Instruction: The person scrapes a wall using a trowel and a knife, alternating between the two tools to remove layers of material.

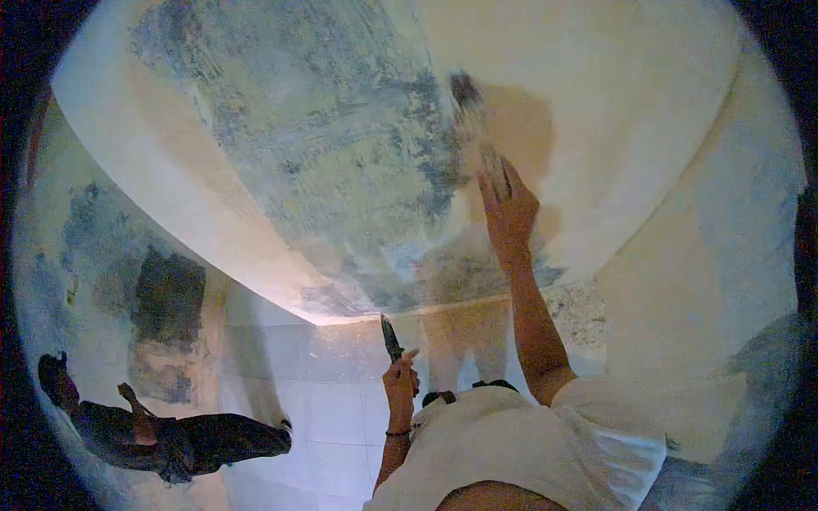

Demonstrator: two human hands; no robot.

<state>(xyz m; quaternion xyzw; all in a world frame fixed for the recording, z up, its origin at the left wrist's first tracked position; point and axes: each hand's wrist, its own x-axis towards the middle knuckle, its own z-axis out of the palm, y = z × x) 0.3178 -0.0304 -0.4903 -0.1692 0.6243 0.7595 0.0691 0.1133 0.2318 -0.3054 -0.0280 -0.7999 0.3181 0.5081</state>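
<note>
My right hand (511, 204) is raised against the pale wall (613, 102), its fingers closed on a flat tool (477, 128) that is smeared by motion. The tool's dark end touches the wall at the right edge of a grey-green patch (324, 119). Lower down, my left hand (400, 383) grips a narrow dark-bladed scraper (390, 338), blade pointing up and clear of the wall. One finger of that hand sticks out to the side. A dark band circles the left wrist.
A person in dark clothes (179, 439) stands at the lower left beside another wall with a dark square patch (169, 298). Pale floor tiles (341, 426) lie below. Rough speckled material (579, 315) shows right of my right forearm.
</note>
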